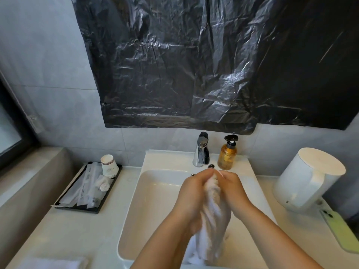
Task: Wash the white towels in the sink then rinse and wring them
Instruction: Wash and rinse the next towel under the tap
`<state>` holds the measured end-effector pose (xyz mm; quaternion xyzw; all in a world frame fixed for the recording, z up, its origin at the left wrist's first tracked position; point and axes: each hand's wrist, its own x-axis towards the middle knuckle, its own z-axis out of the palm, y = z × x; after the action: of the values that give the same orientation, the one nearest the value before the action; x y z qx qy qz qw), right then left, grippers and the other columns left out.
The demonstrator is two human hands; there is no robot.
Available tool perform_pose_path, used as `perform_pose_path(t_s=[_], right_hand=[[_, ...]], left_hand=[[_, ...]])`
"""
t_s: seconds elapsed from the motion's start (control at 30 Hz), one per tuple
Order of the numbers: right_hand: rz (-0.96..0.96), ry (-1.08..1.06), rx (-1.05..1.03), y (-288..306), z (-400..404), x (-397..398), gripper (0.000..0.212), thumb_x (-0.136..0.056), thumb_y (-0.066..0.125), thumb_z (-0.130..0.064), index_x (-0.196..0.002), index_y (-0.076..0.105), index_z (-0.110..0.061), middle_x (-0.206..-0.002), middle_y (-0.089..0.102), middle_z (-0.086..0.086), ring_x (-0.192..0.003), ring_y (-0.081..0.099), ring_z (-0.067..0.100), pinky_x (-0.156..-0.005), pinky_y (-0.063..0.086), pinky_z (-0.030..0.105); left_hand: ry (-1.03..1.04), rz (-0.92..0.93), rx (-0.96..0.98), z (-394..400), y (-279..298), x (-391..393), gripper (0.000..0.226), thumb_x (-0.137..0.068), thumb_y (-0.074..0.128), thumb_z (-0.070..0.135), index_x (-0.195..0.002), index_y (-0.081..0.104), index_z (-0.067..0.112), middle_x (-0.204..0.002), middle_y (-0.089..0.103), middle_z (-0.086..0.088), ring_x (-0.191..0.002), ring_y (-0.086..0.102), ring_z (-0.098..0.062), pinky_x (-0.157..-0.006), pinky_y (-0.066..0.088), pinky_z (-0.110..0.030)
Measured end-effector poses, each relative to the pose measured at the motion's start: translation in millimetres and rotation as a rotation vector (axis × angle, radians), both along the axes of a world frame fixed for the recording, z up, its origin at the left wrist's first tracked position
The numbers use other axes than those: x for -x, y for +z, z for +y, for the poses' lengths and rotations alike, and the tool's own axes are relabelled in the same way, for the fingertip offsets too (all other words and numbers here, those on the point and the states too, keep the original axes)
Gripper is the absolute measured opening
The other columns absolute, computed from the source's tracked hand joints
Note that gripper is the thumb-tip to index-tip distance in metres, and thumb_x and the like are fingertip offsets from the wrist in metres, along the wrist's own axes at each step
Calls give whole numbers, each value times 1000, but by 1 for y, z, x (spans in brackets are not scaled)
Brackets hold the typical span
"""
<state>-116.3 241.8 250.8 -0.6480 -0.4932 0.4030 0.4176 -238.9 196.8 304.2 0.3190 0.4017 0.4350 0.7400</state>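
Both forearms reached in from the near edge, the left hand [191, 188] and right hand [232, 184] clamped round the top of a white towel [212, 220] bunched into a rope. Its long axis ran near to far, hanging over the white sink [155, 200]. Behind stood a chrome faucet [201, 150] and an amber soap bottle [227, 154] (black pump on top). Black plastic sheeting [194, 65] covered the grey wall.
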Motion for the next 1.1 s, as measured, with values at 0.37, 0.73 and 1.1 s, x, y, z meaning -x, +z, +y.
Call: perform_pose_path(t_s=[0.37,0.73,1.1], right_hand=[[459,208,368,18,-21,-24,25,-93,60,-24,-84,73,-5,-86,71,13,-80,68,25,-69,51,28],[297,-288,-270,69,-7,-6,16,-98,52,-22,-83,53,-18,-78,56,0,-75,53,17,-69,44,29],[-234,35,-359,37,-12,27,27,-102,43,-27,-75,41,-26,-66,47,-8,-64,49,7,-52,35,22]], left_hand=[[-69,481,-196,35,-13,69,21,-77,77,30,-87,72,12,-78,72,-6,-74,69,-22,-76,53,-33],[-26,402,-77,17,-42,41,51,-85,63,48,-96,73,0,-98,74,-19,-84,68,-28,-81,49,-37],[192,160,-72,3,-14,-1,39,-99,49,31,-81,77,11,-86,73,-19,-89,72,-30,-86,54,-47]])
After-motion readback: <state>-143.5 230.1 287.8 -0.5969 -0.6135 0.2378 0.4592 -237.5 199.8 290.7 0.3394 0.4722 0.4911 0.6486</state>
